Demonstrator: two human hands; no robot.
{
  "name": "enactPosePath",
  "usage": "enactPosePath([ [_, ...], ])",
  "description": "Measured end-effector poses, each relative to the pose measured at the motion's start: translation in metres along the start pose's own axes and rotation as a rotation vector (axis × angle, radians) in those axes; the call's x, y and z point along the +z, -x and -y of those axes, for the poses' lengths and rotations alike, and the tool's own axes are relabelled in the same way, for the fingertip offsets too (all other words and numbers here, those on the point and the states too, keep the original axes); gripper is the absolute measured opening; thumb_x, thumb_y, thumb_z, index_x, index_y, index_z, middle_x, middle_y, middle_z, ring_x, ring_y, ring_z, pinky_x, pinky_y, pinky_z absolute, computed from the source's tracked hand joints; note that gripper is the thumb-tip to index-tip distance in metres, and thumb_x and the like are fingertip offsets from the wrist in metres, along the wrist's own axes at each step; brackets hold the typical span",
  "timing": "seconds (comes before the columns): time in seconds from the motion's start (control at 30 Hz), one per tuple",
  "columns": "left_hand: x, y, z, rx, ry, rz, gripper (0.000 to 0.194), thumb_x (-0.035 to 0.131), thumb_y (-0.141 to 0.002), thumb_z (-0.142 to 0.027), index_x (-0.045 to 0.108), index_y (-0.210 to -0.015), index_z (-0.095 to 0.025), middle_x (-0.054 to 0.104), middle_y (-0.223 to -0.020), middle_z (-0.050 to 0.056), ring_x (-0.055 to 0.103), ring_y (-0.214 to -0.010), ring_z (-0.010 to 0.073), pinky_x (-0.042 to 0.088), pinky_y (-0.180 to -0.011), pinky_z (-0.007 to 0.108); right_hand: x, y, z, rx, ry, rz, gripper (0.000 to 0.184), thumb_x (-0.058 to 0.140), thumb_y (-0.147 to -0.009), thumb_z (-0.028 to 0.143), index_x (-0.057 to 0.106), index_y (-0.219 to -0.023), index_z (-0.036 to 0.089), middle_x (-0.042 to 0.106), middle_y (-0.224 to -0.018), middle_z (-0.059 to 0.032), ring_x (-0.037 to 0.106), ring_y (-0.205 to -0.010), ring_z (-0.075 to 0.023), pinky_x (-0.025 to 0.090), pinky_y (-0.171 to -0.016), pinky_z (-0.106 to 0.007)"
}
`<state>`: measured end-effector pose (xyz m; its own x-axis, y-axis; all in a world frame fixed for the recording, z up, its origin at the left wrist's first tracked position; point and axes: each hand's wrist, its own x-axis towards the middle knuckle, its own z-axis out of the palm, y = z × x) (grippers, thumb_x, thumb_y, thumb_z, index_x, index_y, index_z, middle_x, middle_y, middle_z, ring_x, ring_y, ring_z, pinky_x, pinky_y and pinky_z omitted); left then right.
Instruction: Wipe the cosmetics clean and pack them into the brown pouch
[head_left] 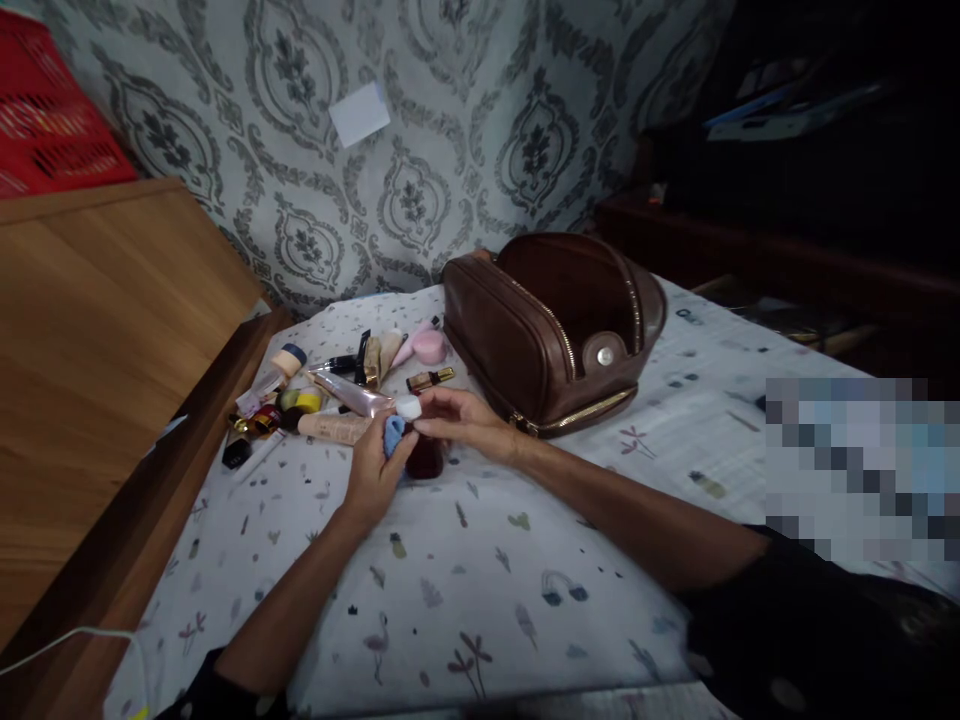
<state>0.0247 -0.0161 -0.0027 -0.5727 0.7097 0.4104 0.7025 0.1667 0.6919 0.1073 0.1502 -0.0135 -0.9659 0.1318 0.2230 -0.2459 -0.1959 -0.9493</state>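
My left hand (373, 468) is closed around a small blue cloth (393, 435) and presses it against a dark bottle (426, 455) with a white cap (408, 407). My right hand (459, 420) grips that bottle from the right, fingers pinched near its top. Both hands meet over a white patterned sheet (480, 570), just in front of a pile of cosmetics (337, 385): tubes, small bottles, a pink round item. An open brown leather toiletry bag (555, 325) stands right of the hands.
A wooden headboard (97, 330) runs along the left, with a red crate (45, 110) above it. Patterned wallpaper backs the scene. Dark furniture stands at the right. A white cable (67, 640) lies at the lower left.
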Motion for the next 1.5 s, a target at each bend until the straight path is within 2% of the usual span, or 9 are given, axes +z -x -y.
enactPosePath([
  [0.27, -0.005, -0.001, 0.000, -0.044, 0.056, -0.083, 0.030, 0.042, -0.098, -0.044, 0.058, -0.101, -0.018, 0.060, -0.083, 0.000, 0.055, -0.079, 0.0149, 0.043, -0.077, 0.026, 0.002, -0.001, -0.008, -0.017, 0.059, 0.003, 0.049, 0.084, -0.063, 0.048, 0.058, -0.091, 0.017, 0.062, -0.080, 0.0025, 0.057, -0.072, -0.0107, 0.044, -0.067, -0.024],
  [0.43, -0.009, -0.001, -0.001, 0.034, 0.092, -0.194, 0.037, 0.035, -0.100, -0.047, 0.057, -0.113, -0.019, 0.064, -0.101, 0.005, 0.059, -0.095, 0.0174, 0.045, -0.088, 0.029, 0.006, 0.000, -0.008, 0.048, -0.010, 0.022, 0.050, 0.080, -0.067, 0.055, 0.065, -0.094, 0.016, 0.068, -0.082, 0.0004, 0.061, -0.074, -0.0119, 0.047, -0.072, -0.026],
  [0.53, -0.011, -0.002, -0.003, 0.125, 0.051, -0.125, 0.036, 0.038, -0.100, -0.046, 0.058, -0.114, -0.020, 0.065, -0.102, 0.005, 0.060, -0.098, 0.0186, 0.045, -0.091, 0.032, 0.009, 0.001, -0.008, 0.076, -0.005, 0.081, 0.054, 0.078, -0.068, 0.058, 0.069, -0.099, 0.015, 0.071, -0.090, -0.0028, 0.064, -0.081, -0.0145, 0.048, -0.077, -0.028],
  [0.7, -0.013, -0.002, -0.009, 0.163, -0.065, -0.079, 0.033, 0.040, -0.099, -0.040, 0.061, -0.084, -0.018, 0.063, -0.084, 0.003, 0.058, -0.083, 0.0175, 0.045, -0.078, 0.029, 0.012, 0.003, -0.006, 0.050, 0.106, 0.086, 0.058, 0.072, -0.074, 0.059, 0.065, -0.109, 0.013, 0.069, -0.085, -0.0019, 0.063, -0.078, -0.0144, 0.048, -0.074, -0.027],
  [0.83, -0.015, -0.001, -0.015, 0.161, -0.129, -0.079, 0.033, 0.040, -0.099, -0.038, 0.059, -0.081, -0.018, 0.061, -0.079, 0.003, 0.056, -0.077, 0.0166, 0.043, -0.073, 0.028, 0.019, 0.010, 0.001, -0.018, 0.316, 0.083, 0.064, 0.075, -0.073, 0.052, 0.055, -0.122, 0.016, 0.066, -0.088, -0.0015, 0.063, -0.082, -0.0172, 0.049, -0.074, -0.029],
  [0.97, -0.019, -0.001, -0.016, 0.152, -0.192, -0.075, 0.031, 0.042, -0.097, -0.035, 0.057, -0.076, -0.018, 0.056, -0.071, 0.000, 0.051, -0.067, 0.0138, 0.039, -0.066, 0.026, 0.029, 0.017, 0.006, -0.074, 0.653, 0.095, 0.078, 0.081, -0.067, 0.048, 0.048, -0.129, 0.016, 0.065, -0.113, -0.0108, 0.063, -0.102, -0.0262, 0.050, -0.087, -0.038],
  [1.17, -0.027, -0.006, -0.011, 0.120, -0.248, -0.037, 0.034, 0.043, -0.095, -0.034, 0.048, -0.064, -0.019, 0.044, -0.057, -0.004, 0.040, -0.056, 0.0108, 0.032, -0.057, 0.025, 0.032, 0.017, 0.002, -0.109, 0.833, 0.065, 0.055, 0.077, -0.073, 0.043, 0.056, -0.116, 0.017, 0.066, -0.111, -0.0110, 0.062, -0.098, -0.0271, 0.049, -0.085, -0.040],
  [1.33, -0.031, -0.009, -0.010, 0.087, -0.235, 0.038, 0.039, 0.044, -0.094, -0.038, 0.042, -0.060, -0.020, 0.038, -0.052, -0.005, 0.037, -0.053, 0.0108, 0.030, -0.054, 0.025, 0.032, 0.018, 0.003, -0.175, 0.862, 0.068, 0.059, 0.078, -0.073, 0.043, 0.056, -0.121, 0.017, 0.067, -0.113, -0.0117, 0.062, -0.101, -0.0277, 0.049, -0.087, -0.040],
  [1.5, -0.030, -0.009, -0.011, 0.044, -0.168, 0.008, 0.036, 0.043, -0.095, -0.043, 0.055, -0.073, -0.018, 0.055, -0.064, -0.002, 0.051, -0.063, 0.0139, 0.040, -0.062, 0.025, 0.032, 0.020, 0.003, -0.227, 0.943, 0.054, 0.058, 0.077, -0.075, 0.042, 0.056, -0.122, 0.014, 0.064, -0.116, -0.0150, 0.060, -0.107, -0.0295, 0.048, -0.092, -0.043],
])
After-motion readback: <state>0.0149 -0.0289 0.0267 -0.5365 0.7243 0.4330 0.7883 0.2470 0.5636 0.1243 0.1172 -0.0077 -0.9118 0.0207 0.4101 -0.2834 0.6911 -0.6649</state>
